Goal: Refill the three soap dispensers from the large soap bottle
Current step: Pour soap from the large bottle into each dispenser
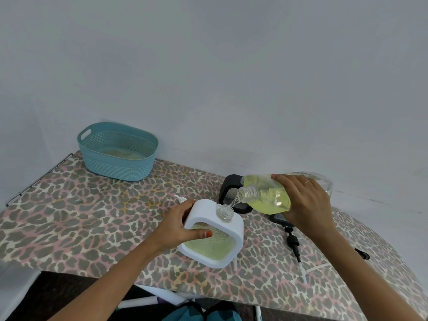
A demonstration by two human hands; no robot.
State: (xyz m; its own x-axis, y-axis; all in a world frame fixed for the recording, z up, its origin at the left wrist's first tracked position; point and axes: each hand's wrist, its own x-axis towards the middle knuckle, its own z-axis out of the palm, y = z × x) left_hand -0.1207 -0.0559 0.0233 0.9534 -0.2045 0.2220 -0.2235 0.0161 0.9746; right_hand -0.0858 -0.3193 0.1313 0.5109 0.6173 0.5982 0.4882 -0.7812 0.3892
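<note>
A person is mid-pour, filling one dispenser. The left hand (pixel 185 224) grips a square, white-framed soap dispenser (pixel 205 210), held tilted low over the leopard-print counter (pixel 92 216). The right hand (pixel 303 200), fingers curled, holds the large clear plastic bottle of yellow-green soap (pixel 266 193) tipped just above it, with a thin stream entering the open neck. The next move probably calls for righting the bottle before the dispenser overflows.
</note>
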